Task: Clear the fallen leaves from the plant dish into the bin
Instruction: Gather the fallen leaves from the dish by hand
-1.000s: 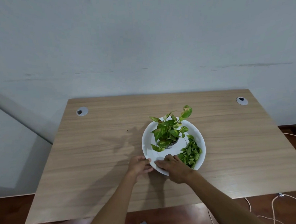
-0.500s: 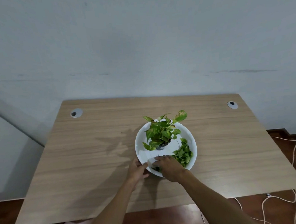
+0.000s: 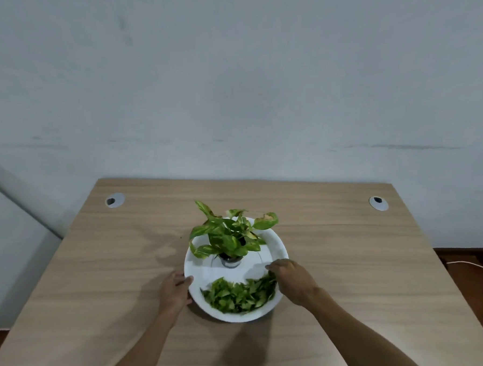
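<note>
Fallen leaves [image 3: 240,296] piled in lower half of white plant dish [image 3: 195,265], centre of frame, on wooden bench [image 3: 99,260]. Potted pothos [image 3: 230,235] in small pot [image 3: 231,261] sits in dish's upper half. Left hand [image 3: 174,292] on dish's left rim, grip wrapped on the edge, thumb over the lip. Right hand [image 3: 293,281] at right rim, fingers curled down at edge of leaf pile; can't tell if anything is pinched, grip hidden by knuckles. No bin in frame. Risks: tilting or sliding dish could tip the top-heavy pot; loose light leaves may spill over the shallow rim onto bench; grabbing too wide could snag live pothos leaves.
</note>
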A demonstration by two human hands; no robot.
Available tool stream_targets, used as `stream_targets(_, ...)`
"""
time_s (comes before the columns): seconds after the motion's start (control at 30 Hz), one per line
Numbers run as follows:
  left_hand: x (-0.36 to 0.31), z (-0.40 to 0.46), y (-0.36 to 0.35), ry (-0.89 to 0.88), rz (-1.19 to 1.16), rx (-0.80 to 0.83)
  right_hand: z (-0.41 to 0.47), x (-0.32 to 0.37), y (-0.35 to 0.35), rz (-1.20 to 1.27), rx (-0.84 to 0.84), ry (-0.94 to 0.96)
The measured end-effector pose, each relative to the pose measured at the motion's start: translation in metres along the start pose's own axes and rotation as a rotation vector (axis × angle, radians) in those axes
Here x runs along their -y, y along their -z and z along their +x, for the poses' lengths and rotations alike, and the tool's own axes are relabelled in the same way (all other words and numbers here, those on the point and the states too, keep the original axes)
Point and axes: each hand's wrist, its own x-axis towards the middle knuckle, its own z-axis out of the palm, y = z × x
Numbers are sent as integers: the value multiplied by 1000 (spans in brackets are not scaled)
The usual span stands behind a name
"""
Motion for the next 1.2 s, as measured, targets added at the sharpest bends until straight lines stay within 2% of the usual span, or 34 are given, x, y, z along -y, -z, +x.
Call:
stream_targets(0.2, 16, -27, -18, 1, -55, -94, 36, -13, 7, 41, 40, 61)
stream_targets(0.43, 14, -1, -17, -106, 61, -296, 103, -16, -8, -46, 21, 187)
stream_targets(0.5, 14, -7, -21, -123, 61, -346, 112, -17, -15, -93, 62, 191)
stream_targets(0.7, 22, -38, -42, -81, 97, -304, 99, -18, -13, -177, 143, 217)
stream_targets(0.83, 26, -12, -32, -40, 120, -291, 62, -17, -6, -139, 131, 214)
stream_targets(1.0, 33, 15, -24, -24, 100, -298, 21, -2, -4, -248, 192, 303)
stream_targets(1.1, 14, -1, -30, -25, 74, -290, 20, 1, -1, -106, 186, 236)
stream_targets(1.2, 10, -9, -34, 8, 13, -276, 34, -5, 8, 51, 104, 153)
